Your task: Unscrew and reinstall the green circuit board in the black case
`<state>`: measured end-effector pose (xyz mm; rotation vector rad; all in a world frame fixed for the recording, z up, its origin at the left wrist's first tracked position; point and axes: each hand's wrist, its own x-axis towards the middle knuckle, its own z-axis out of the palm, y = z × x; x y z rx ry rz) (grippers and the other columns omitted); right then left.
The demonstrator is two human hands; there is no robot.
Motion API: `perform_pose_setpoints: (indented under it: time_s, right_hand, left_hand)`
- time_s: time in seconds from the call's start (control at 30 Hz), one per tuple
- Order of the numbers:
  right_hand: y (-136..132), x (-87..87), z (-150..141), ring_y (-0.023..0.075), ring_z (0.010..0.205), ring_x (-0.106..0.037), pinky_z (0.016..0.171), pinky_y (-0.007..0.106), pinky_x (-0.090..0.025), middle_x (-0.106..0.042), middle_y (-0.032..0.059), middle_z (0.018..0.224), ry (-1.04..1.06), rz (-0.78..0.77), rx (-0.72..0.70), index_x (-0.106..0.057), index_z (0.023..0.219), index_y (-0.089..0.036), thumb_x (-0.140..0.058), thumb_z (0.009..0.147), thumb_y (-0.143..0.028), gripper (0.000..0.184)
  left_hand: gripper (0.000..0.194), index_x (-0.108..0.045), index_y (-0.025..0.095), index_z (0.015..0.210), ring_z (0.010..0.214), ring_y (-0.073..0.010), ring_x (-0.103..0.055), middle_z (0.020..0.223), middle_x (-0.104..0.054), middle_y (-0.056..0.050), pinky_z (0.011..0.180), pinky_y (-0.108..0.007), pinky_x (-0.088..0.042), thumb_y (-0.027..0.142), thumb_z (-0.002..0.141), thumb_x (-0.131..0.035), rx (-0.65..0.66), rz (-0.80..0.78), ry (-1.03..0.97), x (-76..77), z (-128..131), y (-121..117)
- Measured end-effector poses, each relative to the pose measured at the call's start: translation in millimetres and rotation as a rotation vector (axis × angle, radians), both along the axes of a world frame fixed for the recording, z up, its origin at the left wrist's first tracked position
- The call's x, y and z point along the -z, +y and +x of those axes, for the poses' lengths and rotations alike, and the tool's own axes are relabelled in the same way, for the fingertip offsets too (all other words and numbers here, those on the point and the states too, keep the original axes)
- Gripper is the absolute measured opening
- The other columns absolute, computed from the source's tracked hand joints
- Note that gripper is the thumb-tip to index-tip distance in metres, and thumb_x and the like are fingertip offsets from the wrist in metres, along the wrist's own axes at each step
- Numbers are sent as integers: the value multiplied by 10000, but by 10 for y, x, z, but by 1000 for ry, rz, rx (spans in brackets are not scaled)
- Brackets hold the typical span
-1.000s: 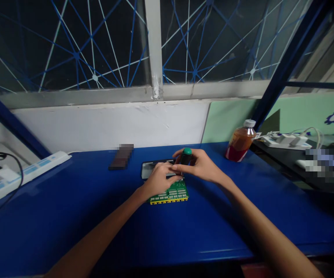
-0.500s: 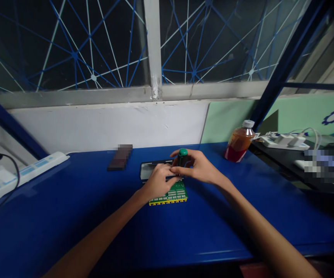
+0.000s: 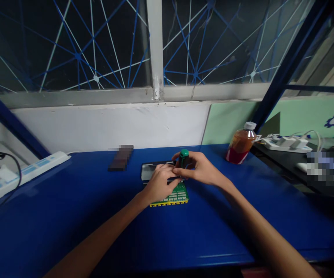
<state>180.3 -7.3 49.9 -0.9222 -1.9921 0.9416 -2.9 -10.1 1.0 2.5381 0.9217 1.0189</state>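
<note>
My right hand (image 3: 197, 166) grips a screwdriver (image 3: 184, 155) by its black handle with a green cap; the handle stands nearly upright. Beside it, my left hand (image 3: 161, 181) is closed over a green circuit board (image 3: 178, 193), its thumb close below the handle. A row of yellow parts (image 3: 169, 203) runs along the board's near edge. Directly behind the board lies a black-framed rectangular panel (image 3: 147, 172) with a grey, glassy face, partly covered by my fingers. The screwdriver's tip is hidden behind my hands.
On the blue table (image 3: 161, 239), a dark flat object (image 3: 121, 159), partly pixelated, lies at the back left. A white power strip (image 3: 25, 175) with a black cable runs along the left. A drink bottle (image 3: 240, 144) stands back right, near another power strip (image 3: 288, 143).
Both hands stay at the same spot on the board, and the screwdriver remains upright in the right hand. The whole view shifts slightly with the head; little else differs.
</note>
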Motion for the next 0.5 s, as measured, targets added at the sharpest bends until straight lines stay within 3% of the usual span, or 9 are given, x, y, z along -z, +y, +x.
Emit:
perform_pose_setpoints:
  time_s: [0.2, 0.5]
  right_hand:
    - [-19, -16, -13, 152, 663, -573, 585, 291, -449, -641, 26, 765, -1, -7, 9, -649, 959, -164, -681, 764, -445, 344]
    - [-33, -39, 3, 121, 595, -524, 534, 270, -411, -626, 12, 738, -36, 19, 13, -657, 947, -171, -653, 792, -426, 298]
  left_hand:
    - [106, -734, 268, 906, 978, -230, -615, 965, -723, -16, 893, -437, -433, 247, 819, -677, -48, -4, -52, 24, -11, 29]
    - [154, -730, 262, 957, 975, -214, -616, 992, -704, -24, 898, -418, -443, 227, 837, -641, -14, -41, -45, 72, -7, 38]
